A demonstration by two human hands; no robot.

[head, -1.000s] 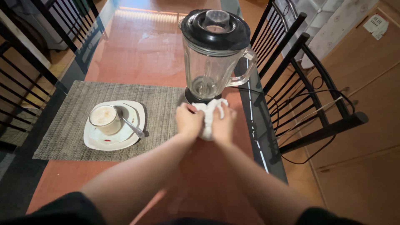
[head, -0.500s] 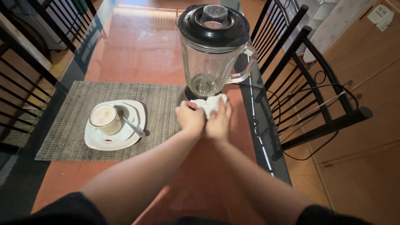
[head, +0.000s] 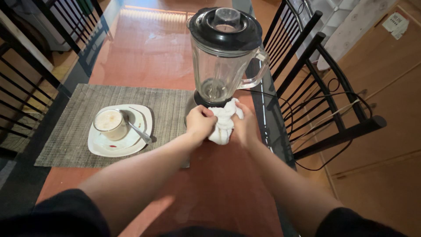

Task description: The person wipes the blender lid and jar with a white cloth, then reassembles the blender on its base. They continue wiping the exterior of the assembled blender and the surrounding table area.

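Note:
A blender with a clear glass jar and black lid stands on the reddish table. Its black base is mostly hidden behind my hands. A crumpled white cloth is bunched between both hands right in front of that base. My left hand grips the cloth's left side, and my right hand grips its right side, slightly blurred.
A woven grey placemat lies to the left, bearing a white saucer with a glass of milky coffee and a spoon. Black chairs stand along the right edge, with a black cord draped there. More chairs are at left.
The cloth was pressed flat near the blender base; now both hands have spread apart and lifted it bunched between them. My right hand moved right.

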